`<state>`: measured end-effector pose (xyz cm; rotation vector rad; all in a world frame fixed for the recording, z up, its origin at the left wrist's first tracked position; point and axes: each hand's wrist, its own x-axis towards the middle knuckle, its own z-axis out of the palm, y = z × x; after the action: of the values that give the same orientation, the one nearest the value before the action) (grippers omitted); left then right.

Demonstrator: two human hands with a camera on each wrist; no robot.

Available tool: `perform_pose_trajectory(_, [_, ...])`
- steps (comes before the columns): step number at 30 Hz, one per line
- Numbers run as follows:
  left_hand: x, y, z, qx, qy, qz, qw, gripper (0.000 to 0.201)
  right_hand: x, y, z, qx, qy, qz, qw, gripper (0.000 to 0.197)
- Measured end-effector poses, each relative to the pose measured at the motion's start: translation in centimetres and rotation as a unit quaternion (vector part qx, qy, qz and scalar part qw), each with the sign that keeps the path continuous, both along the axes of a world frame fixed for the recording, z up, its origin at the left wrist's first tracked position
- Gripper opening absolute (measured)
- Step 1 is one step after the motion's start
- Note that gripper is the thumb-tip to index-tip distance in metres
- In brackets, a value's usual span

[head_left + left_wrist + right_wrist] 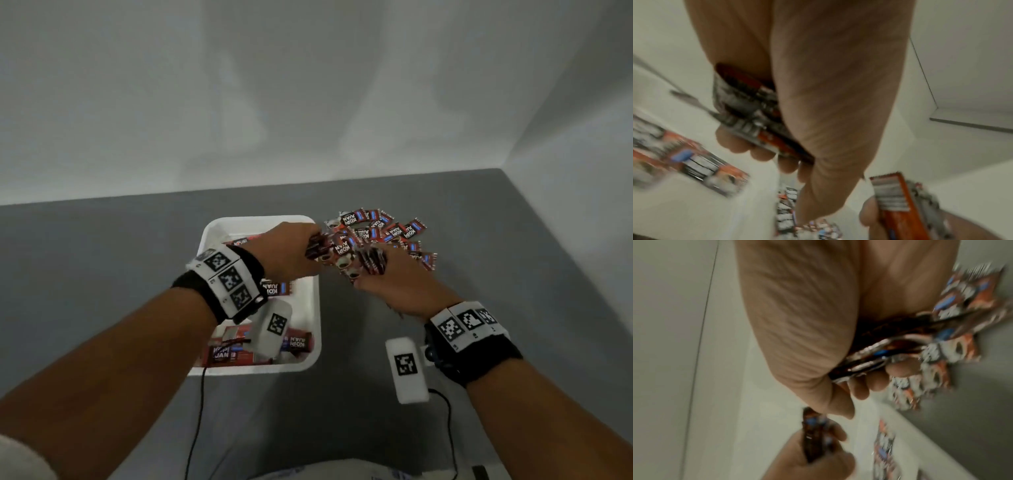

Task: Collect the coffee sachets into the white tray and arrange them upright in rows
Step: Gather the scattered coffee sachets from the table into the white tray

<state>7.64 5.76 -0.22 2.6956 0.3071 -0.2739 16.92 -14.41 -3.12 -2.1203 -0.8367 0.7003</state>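
Observation:
A white tray (pixel 313 308) sits on the grey table with several red-and-black coffee sachets (pixel 236 351) lying flat inside. A loose pile of sachets (pixel 387 228) lies on the table to the tray's right. My left hand (pixel 291 251) hovers over the tray's far right corner and grips a bundle of sachets (pixel 756 116) between fingers and thumb. My right hand (pixel 387 277) is just right of it, beside the pile, curled round another stack of sachets (pixel 879 353). Both wrist views are blurred.
The grey table (pixel 102 274) meets white walls at the back and right. A white tagged block (pixel 407 366) hangs below my right wrist with a black cable (pixel 450 428); a similar block (pixel 274 325) hangs over the tray.

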Motion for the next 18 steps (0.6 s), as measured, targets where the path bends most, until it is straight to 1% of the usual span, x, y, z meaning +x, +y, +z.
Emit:
perform_pose_trajectory(2, [-3.0,2.4,-0.6,0.054,0.069,0.003,0.996,0.019,-1.7,2.6,0.7,0.002,-0.007,0.043,0.999,0.024])
perform_pose_trajectory(3, [-4.5,3.3,-1.1,0.067,0.096,0.003,0.993,0.019,-2.6,4.0,0.7,0.0,-0.018,0.068,0.998,0.027])
perform_pose_trajectory(5, [-7.1,4.5,-2.5,0.071,0.147,0.018,0.987,0.016,-4.4,6.6,0.5,-0.028,-0.046,0.118,0.991,0.033])
perform_pose_trajectory(8, [-9.5,4.5,-4.7,0.047,0.184,0.04,0.981,0.026,-7.2,9.8,-0.8,-0.103,-0.129,0.18,0.97,0.032])
perform_pose_trajectory(11, [-10.6,4.1,-6.3,0.024,0.189,0.04,0.981,0.03,-9.3,11.6,-2.8,-0.15,-0.182,0.222,0.946,0.024])
perform_pose_trajectory(14, [-11.7,5.0,-6.8,0.004,0.179,0.041,0.983,0.025,-10.3,11.7,-4.4,-0.182,-0.207,0.259,0.926,0.032])
perform_pose_trajectory(16, [-12.7,6.0,-6.8,-0.009,0.151,0.052,0.987,0.033,-10.5,11.4,-4.9,-0.178,-0.192,0.264,0.928,0.045])
perform_pose_trajectory(18, [-13.3,6.5,-6.6,-0.05,0.112,0.058,0.991,0.049,-10.5,11.1,-4.9,-0.155,-0.157,0.261,0.94,0.058])
